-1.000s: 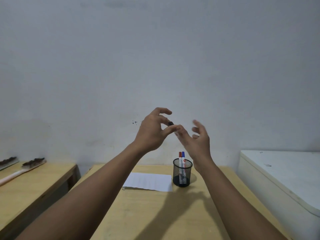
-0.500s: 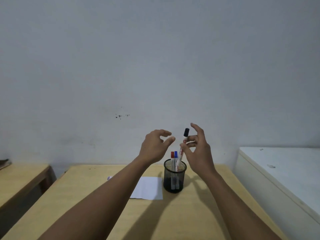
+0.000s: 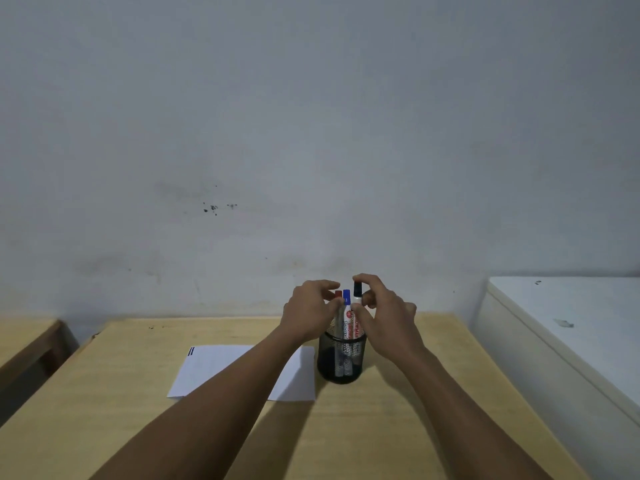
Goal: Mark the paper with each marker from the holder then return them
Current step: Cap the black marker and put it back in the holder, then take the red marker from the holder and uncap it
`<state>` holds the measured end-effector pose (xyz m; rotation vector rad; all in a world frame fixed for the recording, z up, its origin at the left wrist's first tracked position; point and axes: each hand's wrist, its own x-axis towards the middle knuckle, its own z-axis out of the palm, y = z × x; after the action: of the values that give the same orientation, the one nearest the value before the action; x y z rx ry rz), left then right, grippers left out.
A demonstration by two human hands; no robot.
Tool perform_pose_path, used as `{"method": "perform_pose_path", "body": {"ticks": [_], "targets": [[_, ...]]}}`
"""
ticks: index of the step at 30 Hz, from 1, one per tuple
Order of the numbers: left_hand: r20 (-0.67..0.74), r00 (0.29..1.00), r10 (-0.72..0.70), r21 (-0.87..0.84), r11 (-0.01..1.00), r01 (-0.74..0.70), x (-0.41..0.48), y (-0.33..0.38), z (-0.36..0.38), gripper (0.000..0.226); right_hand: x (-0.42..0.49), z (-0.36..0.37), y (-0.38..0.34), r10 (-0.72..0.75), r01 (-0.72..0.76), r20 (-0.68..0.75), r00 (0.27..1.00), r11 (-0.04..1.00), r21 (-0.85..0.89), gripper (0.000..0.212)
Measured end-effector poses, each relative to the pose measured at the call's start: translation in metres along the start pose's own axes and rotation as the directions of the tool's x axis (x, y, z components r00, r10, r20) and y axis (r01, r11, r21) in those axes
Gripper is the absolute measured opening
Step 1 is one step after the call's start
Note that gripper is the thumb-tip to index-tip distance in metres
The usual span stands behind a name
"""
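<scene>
Fingertips of the right hand [image 3: 384, 315] pinch the black-capped marker [image 3: 357, 308] just below its cap, holding it upright with its lower end down inside the black mesh holder [image 3: 341, 358]. Printing in red runs along its white barrel, too small and partly covered to read. The left hand [image 3: 309, 313] curls close on the other side, thumb and forefinger loosely bent near the blue-capped marker [image 3: 346, 315] and the red-capped marker [image 3: 338, 295]; whether they actually press on either one I cannot tell from here. Blue lettering on the blue marker's barrel seems to begin "Boar", the rest hidden by the holder's rim. All three markers stand in the holder, side by side.

Holder sits on the pale wooden table [image 3: 398, 410], its base just beside the right edge of the white paper [image 3: 211, 370]. The left forearm crosses over that sheet. Short dark strokes show at the paper's far left corner. A white cabinet [image 3: 561, 327] stands right of the table, a second wooden table [image 3: 24, 337] left, and a scuffed grey wall [image 3: 311, 133] behind.
</scene>
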<state>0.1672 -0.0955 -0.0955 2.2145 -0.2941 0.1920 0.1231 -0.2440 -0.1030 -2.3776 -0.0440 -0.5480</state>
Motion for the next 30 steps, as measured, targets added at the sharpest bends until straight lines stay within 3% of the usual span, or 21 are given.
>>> {"method": "perform_pose_path", "body": {"ticks": [10, 17, 19, 22, 25, 27, 30], "targets": [[-0.077, 0.997, 0.009, -0.049, 0.999, -0.013, 0.005, 0.0, 0.002, 0.026, 0.003, 0.003, -0.001, 0.037, -0.035, 0.023, 0.999, 0.994, -0.105, 0.039], [-0.263, 0.963, 0.056, -0.214, 0.97, -0.115, -0.009, 0.034, -0.041, 0.02, -0.004, -0.025, -0.029, -0.04, 0.055, -0.18, 0.983, 0.996, 0.077, 0.041], [-0.3, 0.953, 0.044, -0.32, 0.936, -0.144, -0.017, 0.053, -0.062, 0.019, -0.005, -0.035, -0.045, -0.029, 0.05, -0.152, 0.988, 0.989, 0.139, 0.037], [-0.305, 0.952, -0.022, -0.498, 0.856, -0.14, -0.035, 0.082, -0.095, 0.016, -0.012, -0.052, -0.072, 0.013, -0.028, 0.049, 0.999, 0.942, 0.335, 0.041], [-0.298, 0.947, -0.115, -0.623, 0.775, -0.102, -0.056, 0.102, -0.127, 0.011, -0.024, -0.068, -0.097, 0.048, -0.13, 0.15, 0.987, 0.79, 0.6, 0.029], [-0.294, 0.951, -0.098, -0.625, 0.773, -0.114, -0.071, 0.106, -0.144, 0.015, -0.032, -0.079, -0.11, 0.115, -0.18, 0.14, 0.984, 0.59, 0.787, 0.015], [-0.269, 0.962, 0.054, -0.535, 0.822, -0.196, -0.093, 0.102, -0.163, 0.022, -0.038, -0.092, -0.128, 0.175, -0.22, 0.18, 0.968, 0.249, 0.943, 0.008]]}}
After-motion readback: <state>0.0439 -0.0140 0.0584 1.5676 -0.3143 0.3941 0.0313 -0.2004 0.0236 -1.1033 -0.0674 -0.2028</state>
